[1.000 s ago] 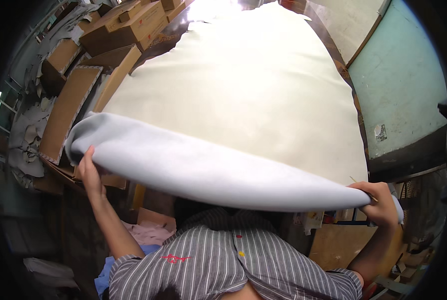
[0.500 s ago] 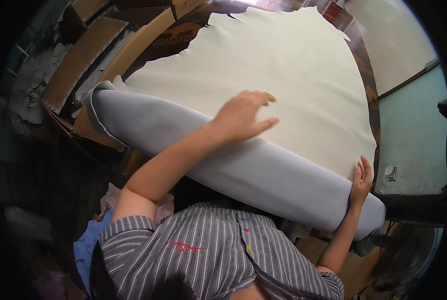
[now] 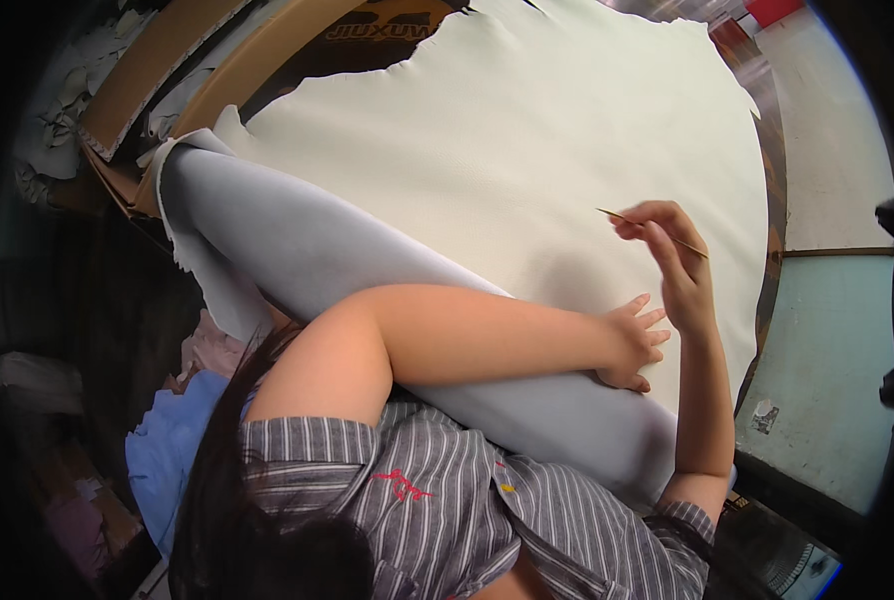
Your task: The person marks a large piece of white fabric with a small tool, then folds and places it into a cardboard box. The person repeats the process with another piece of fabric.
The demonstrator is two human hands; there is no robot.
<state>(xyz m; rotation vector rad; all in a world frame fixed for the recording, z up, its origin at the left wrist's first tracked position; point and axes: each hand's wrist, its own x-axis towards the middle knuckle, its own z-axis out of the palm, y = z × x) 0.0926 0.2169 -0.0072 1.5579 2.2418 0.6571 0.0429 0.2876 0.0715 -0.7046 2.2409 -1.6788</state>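
Pale sheet (image 3: 527,130) spreads from centre toward 1 o'clock, cut off at 12. Its grey fold (image 3: 287,225) runs long axis 10 to 4 o'clock, middle hidden under my left arm (image 3: 477,335), 4-o'clock end partly behind my right forearm (image 3: 705,410). Left hand (image 3: 629,348), over fold's middle half-second ago, now lies fingers fanned on fold's edge, between 3 and 4. Right hand (image 3: 672,250), then lower beside fold, now raised between 2 and 3, pinching thin stick (image 3: 605,212), tip toward 10, middle covered by fingers.
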